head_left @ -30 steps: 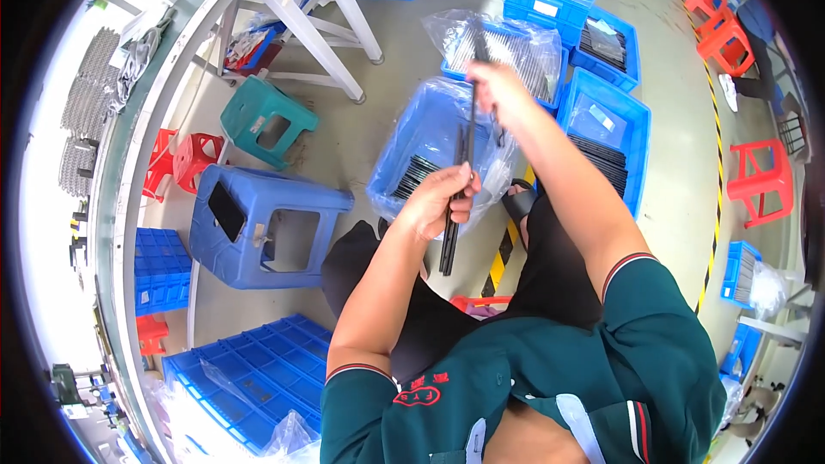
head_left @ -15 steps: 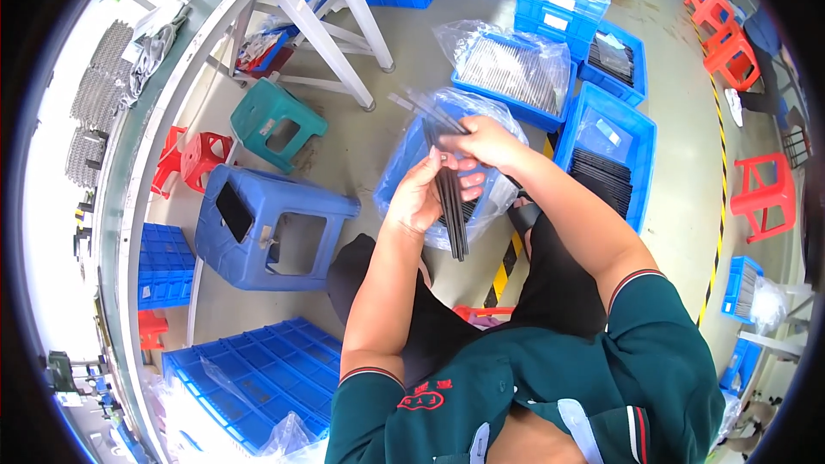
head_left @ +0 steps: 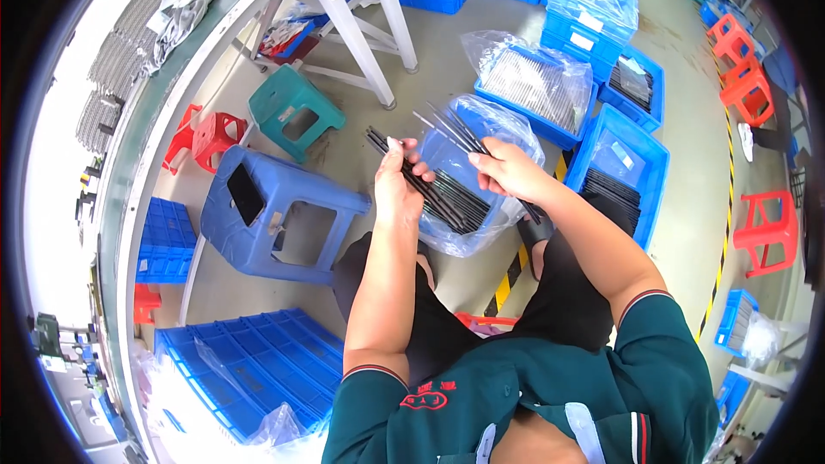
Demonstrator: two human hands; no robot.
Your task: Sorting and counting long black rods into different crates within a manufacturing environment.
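Observation:
My left hand [head_left: 402,180] is closed round a bundle of thin black rods [head_left: 441,203], which slants from upper left to lower right. A second, fanned-out bunch of black rods [head_left: 458,131] is gripped in my right hand [head_left: 509,168]; some of its tips look paler, and its lower ends stick out below the hand. Both hands are held apart over a blue bin [head_left: 496,216] lined with clear plastic. More black rods [head_left: 468,198] lie inside that bin, partly hidden by my left hand and its bundle.
Right of the bin stands a blue crate [head_left: 650,180] with dark rods; beyond it, another crate [head_left: 537,123] holds greyish rods under plastic. A blue stool [head_left: 228,236] carrying a phone [head_left: 246,198] and a green stool [head_left: 296,112] are at left. Stacked blue crates [head_left: 249,369] sit lower left.
My hands have moved apart, the left one leftward and the right one slightly right and down. The rods, close together before, are now two separate bunches. The view has shifted slightly.

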